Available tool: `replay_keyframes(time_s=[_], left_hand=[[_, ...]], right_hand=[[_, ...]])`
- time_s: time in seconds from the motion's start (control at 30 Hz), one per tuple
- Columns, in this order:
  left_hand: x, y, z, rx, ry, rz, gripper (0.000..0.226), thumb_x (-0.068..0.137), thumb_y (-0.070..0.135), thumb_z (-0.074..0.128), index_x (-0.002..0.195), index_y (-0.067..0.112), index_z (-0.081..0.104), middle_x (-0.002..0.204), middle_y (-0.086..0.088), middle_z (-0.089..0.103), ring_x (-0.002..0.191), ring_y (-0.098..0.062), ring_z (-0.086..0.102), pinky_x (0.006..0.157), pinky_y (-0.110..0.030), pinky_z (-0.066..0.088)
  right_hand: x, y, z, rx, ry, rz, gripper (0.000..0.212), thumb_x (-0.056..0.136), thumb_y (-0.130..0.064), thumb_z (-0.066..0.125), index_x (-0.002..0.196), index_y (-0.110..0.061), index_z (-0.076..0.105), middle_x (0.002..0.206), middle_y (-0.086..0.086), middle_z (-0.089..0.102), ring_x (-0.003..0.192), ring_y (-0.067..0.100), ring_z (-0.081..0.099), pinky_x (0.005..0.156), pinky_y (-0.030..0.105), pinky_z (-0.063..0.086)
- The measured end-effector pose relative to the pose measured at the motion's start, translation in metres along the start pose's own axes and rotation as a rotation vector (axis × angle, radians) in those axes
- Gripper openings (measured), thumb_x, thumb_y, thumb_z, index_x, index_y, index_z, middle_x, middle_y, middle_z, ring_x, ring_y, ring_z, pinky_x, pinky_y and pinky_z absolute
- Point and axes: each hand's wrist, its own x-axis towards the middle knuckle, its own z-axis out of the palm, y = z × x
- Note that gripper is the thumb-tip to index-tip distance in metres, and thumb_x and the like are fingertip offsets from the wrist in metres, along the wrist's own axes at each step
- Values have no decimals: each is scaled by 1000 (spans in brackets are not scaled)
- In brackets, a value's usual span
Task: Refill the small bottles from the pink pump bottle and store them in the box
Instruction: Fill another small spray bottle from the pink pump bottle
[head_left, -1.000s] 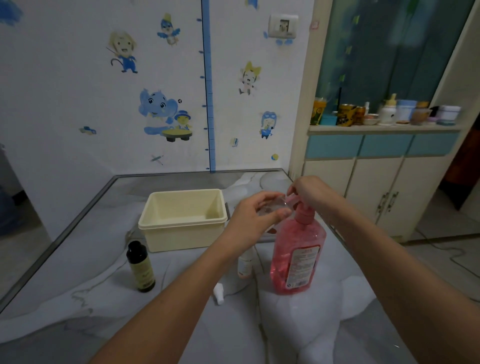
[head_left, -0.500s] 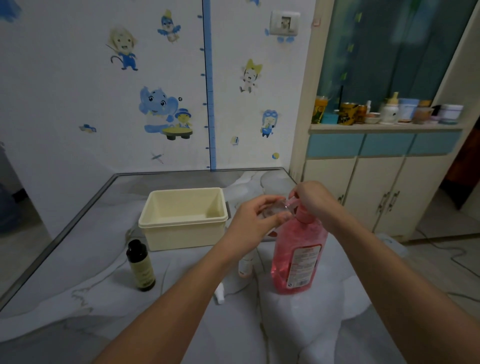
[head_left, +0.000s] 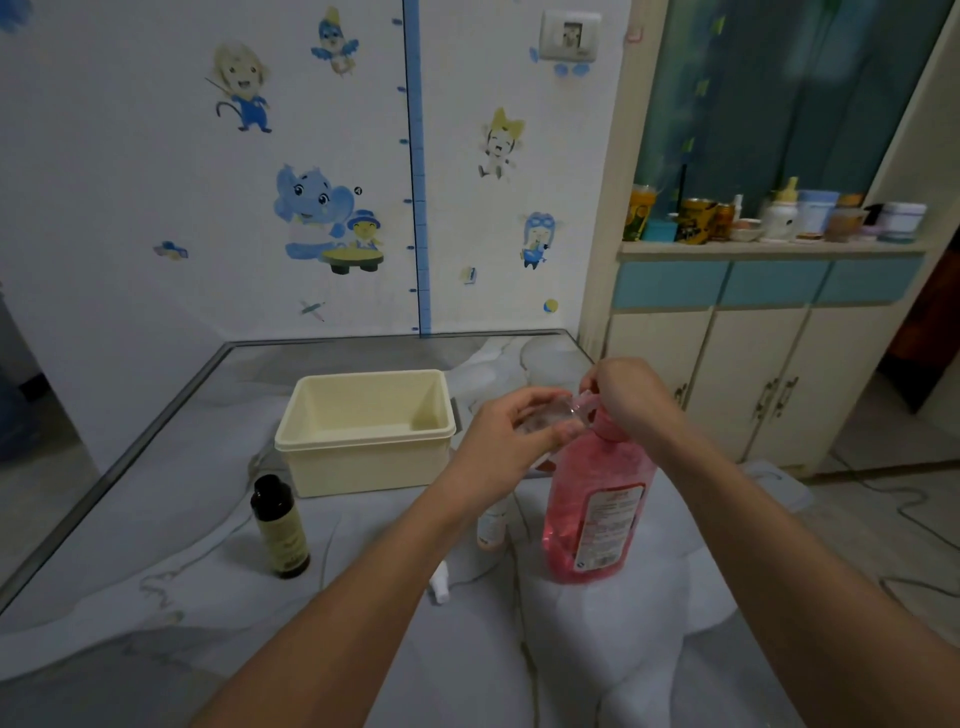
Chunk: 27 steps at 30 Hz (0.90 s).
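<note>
Pink pump bottle (head_left: 597, 499) upright on table (head_left: 156, 561), right of centre. Right hand (head_left: 631, 397) on top of the pump head, fingers curled down over it. Left hand (head_left: 511, 434) pinches a small clear bottle (head_left: 545, 415) between thumb and fingers, held just at the spout, at 9 o'clock from the pump head. Whether bottle mouth touches spout: cannot tell. Cream box (head_left: 366, 431) open, at 10 o'clock from the pink bottle, near it. Dark brown bottle (head_left: 280, 527) stands at 7 o'clock from the box. Small white bottle (head_left: 491, 525) stands partly hidden behind left wrist, just beside the pink bottle. White cap (head_left: 440, 584) lies on table at 8 o'clock from the pink bottle
</note>
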Motion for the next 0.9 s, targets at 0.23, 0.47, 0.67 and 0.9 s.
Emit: replay_keyframes(time_s=[0.23, 0.47, 0.67, 0.9], left_hand=[[3, 6, -1, 44, 22, 49, 28, 80, 17, 76, 105, 26, 66, 108, 6, 71, 106, -3, 64, 94, -20, 50], [0, 1, -2, 24, 3, 1, 28, 82, 14, 74, 108, 21, 65, 106, 9, 68, 96, 7, 63, 68, -8, 51], [3, 2, 0, 65, 9, 27, 31, 80, 17, 76, 109, 20, 67, 105, 9, 70, 102, -1, 65, 89, -16, 50], [5, 6, -3, 64, 3, 44, 31, 81, 17, 75, 111, 18, 67, 109, 3, 71, 105, -6, 65, 93, -21, 51]], right_hand=[[-3, 2, -21, 63, -38, -73, 24, 89, -12, 58, 110, -8, 69, 103, 8, 73, 89, 18, 66, 76, 28, 45], [-4, -6, -3, -36, -72, -24, 32, 89, -23, 56, 119, -16, 64, 124, 4, 64, 108, 24, 61, 84, 20, 50], [-6, 1, -8, 169, 16, 10, 27, 82, -15, 64, 108, -16, 71, 109, 6, 71, 96, 19, 64, 80, 25, 45], [-7, -2, -19, 254, -36, 11, 30, 83, -12, 65, 113, -13, 69, 111, 10, 70, 106, 24, 64, 84, 28, 45]])
